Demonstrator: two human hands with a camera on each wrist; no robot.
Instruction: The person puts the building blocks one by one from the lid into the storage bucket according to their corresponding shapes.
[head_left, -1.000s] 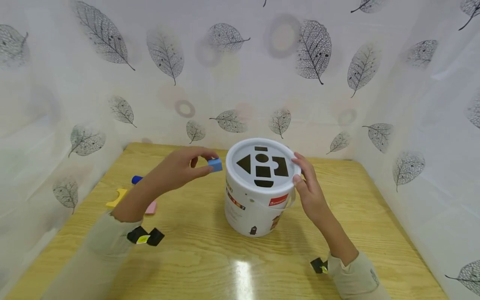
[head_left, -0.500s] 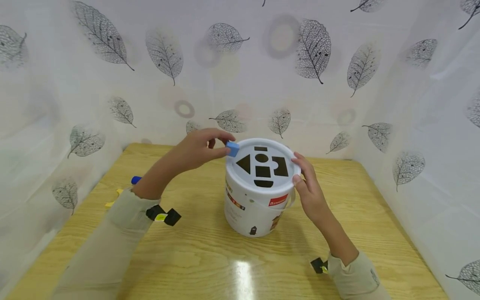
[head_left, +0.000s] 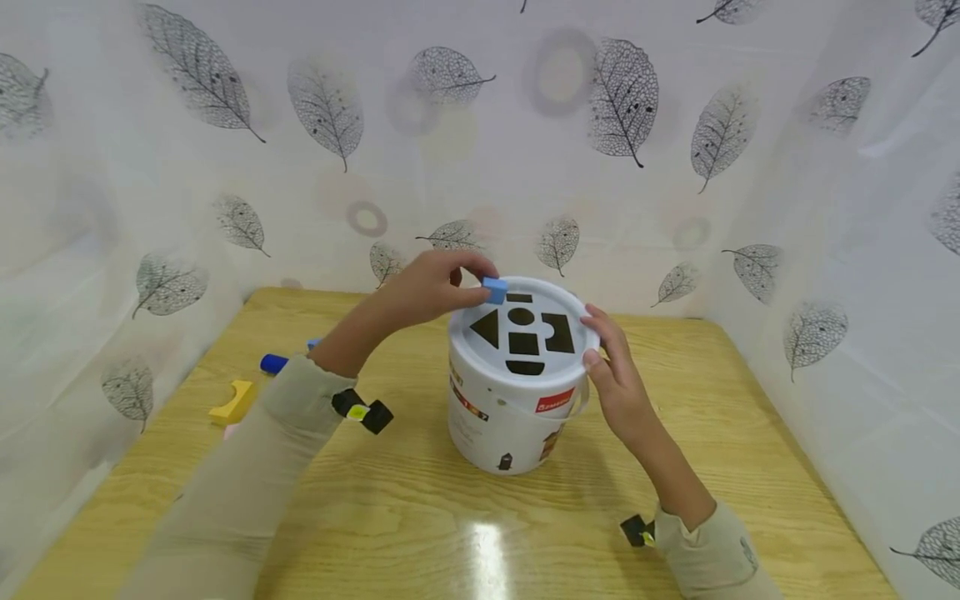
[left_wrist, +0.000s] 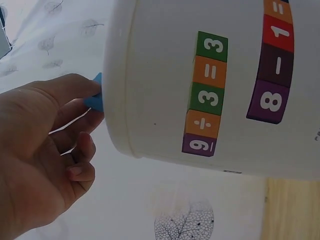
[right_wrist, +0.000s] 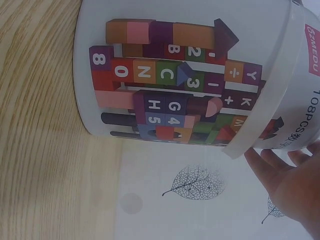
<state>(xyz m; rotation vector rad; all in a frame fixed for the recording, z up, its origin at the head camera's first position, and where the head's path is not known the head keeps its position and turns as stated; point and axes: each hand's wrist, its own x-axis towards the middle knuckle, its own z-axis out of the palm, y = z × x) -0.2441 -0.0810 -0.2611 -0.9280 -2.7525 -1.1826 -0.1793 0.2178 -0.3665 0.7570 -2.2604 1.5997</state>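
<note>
two hands at the white bucket, mid-table. left hand pinches a small blue block between thumb and fingertips, over the far-left rim of the lid, just beside the small slot at the lid's far edge; the cut-outs lie to the right of and nearer than the block. right hand rests on the lid's right rim, fingers relaxed, steadying. yellow piece lies near the table's left edge.
</note>
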